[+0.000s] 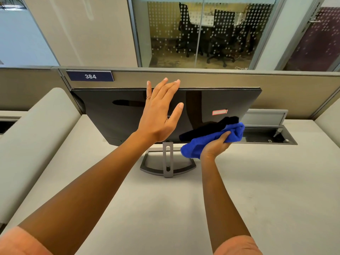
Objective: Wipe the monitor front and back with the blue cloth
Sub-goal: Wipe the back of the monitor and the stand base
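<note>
- A glossy black flat-panel monitor [114, 115] on a grey metal stand [167, 159] is seen in the middle of a pale grey desk [257, 190], just in front of the beige cubicle partition [202, 79] at the far side.
- The panel's long axis runs left to right, and the glossy face is pointed toward the near side, tipped a bit upward by the look of it.
- A bunched-up blue microfibre cloth [211, 139] is gripped in the right hand [216, 146], fingers curled round it, and it's held against the lower right part of the panel.
- The left hand [161, 115] is held wide and flat with nothing in it, fingertips up at the top edge near the middle; actual contact can't be told for sure.
- So the unwiped stretch probably lies up and to the left of the cloth hand, which is the nearer one for it.
- Whether this side is front or back can't really be settled: a red-edged sticker [219, 112] is stuck on it.
</note>
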Motion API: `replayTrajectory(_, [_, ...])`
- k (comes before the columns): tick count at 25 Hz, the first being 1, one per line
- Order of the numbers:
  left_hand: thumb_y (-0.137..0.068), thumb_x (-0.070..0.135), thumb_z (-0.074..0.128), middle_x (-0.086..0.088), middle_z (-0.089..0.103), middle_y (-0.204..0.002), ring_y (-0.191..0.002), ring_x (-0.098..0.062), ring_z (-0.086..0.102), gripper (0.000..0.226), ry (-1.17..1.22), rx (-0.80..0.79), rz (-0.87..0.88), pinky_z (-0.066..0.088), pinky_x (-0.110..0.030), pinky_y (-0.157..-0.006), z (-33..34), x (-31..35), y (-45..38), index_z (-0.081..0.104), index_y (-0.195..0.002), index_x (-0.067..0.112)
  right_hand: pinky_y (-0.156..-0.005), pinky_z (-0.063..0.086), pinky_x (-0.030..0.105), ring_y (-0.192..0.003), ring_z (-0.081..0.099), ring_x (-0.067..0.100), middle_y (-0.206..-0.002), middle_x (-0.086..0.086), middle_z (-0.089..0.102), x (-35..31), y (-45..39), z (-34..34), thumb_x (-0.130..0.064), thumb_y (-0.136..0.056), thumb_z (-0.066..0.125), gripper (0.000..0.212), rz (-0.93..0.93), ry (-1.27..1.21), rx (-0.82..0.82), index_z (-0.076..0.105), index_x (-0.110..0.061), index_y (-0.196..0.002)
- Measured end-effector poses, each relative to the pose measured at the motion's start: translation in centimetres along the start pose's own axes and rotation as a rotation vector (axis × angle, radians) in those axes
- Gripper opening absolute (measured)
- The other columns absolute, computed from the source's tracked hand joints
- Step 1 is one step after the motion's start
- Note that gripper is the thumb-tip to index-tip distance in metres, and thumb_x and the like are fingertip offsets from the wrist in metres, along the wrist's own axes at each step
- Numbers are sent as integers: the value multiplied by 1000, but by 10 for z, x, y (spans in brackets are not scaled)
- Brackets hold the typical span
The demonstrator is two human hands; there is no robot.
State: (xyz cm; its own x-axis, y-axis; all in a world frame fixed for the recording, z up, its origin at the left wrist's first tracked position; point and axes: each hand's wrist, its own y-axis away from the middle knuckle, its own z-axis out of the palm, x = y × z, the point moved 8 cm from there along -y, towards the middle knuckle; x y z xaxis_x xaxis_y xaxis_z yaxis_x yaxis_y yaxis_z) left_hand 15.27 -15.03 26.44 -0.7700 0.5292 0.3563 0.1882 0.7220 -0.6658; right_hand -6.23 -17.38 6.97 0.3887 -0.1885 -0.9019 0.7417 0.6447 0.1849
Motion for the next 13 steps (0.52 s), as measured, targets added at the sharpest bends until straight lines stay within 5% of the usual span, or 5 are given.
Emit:
replayTrajectory(9, [-99,43,33,1,40,-153,-150,-17,20,59,-24,-6,-2,-18,-33,-120,0,0,0,39,-150,15,-98,52,39,-105,64,28,-123,11,63,67,34,19,-34,-106,39,38,266,-127,101,40,-19,-140])
replayTrajectory(13, [-98,43,33,0,40,-154,-150,-18,20,60,-32,-25,5,-17,-33,-120,-1,3,0,38,-151,14,-91,53,35,-98,66,23,-111,2,66,79,69,38,-35,-105,40,30,347,-227,117,44,-23,-133])
